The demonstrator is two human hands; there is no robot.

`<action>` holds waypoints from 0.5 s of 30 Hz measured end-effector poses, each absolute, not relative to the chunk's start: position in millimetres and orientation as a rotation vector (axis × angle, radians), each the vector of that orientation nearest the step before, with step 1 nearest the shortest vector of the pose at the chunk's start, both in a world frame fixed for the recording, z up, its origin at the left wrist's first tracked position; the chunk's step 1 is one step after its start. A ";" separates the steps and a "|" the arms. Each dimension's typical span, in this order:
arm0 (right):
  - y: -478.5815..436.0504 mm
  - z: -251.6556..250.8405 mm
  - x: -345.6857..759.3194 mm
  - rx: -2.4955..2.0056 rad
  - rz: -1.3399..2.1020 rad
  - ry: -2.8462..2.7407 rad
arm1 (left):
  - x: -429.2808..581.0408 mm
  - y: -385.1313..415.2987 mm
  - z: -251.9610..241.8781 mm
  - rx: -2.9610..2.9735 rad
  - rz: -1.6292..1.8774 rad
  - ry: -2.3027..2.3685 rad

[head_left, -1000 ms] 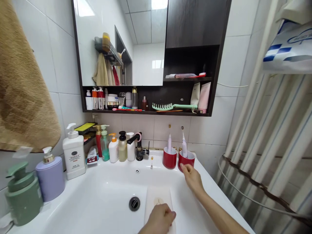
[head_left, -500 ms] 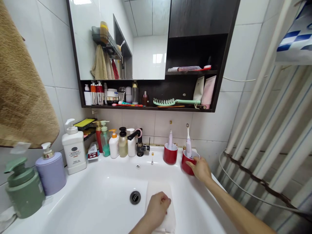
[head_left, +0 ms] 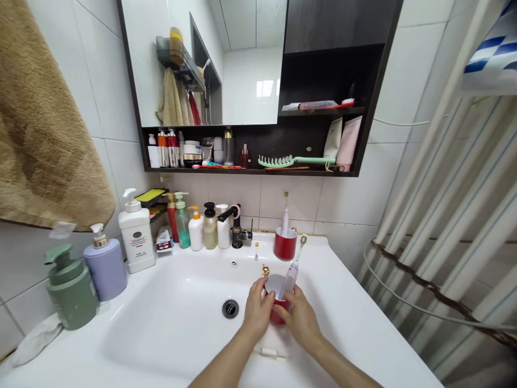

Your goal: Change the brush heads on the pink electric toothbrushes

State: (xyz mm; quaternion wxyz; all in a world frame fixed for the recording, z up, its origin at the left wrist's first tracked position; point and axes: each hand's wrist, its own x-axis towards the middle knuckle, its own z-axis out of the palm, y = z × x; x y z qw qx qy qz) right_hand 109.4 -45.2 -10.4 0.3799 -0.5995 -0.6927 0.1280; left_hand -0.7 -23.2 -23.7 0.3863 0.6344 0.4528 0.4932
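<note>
Over the right part of the sink [head_left: 169,323], a red cup [head_left: 279,318] with a pale inside is held between my two hands. My left hand [head_left: 257,310] grips the cup's left side, fingers curled round it. On its right side, my right hand [head_left: 302,318] wraps the cup, thumb across the front. A pale lilac electric toothbrush [head_left: 291,277] stands in this cup, leaning right, its head up. Partly hidden beneath the cup and hands lies a white, flat, cloth-like piece [head_left: 269,345]. A second red cup [head_left: 285,245] with another toothbrush [head_left: 285,222] stands on the back ledge.
A black faucet [head_left: 237,231] and several pump bottles [head_left: 196,231] line the sink's back. At left stand a green dispenser [head_left: 72,296], a purple dispenser [head_left: 105,269] and a white bottle [head_left: 137,240]. A mirror cabinet [head_left: 250,172] hangs above; a radiator [head_left: 436,242] is at right.
The red cup with its toothbrush has come off the right ledge, leftward and nearer, over the sink. My left hand has risen from the white piece onto the cup. The view has shifted slightly.
</note>
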 end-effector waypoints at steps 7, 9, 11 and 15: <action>-39.0 -20.7 102.8 -1.529 0.314 -1.828 | -2.9 -16.2 -32.5 1.658 1.261 1.155; -34.8 -19.7 105.8 -1.517 0.305 -1.766 | -2.9 -14.7 -32.9 1.649 1.273 1.159; -27.1 -14.2 108.9 -1.520 0.303 -1.626 | -2.7 -13.6 -33.0 1.631 1.287 1.167; -3.6 7.4 107.2 -1.477 0.435 -1.490 | -2.3 -12.7 -33.1 1.599 1.319 1.156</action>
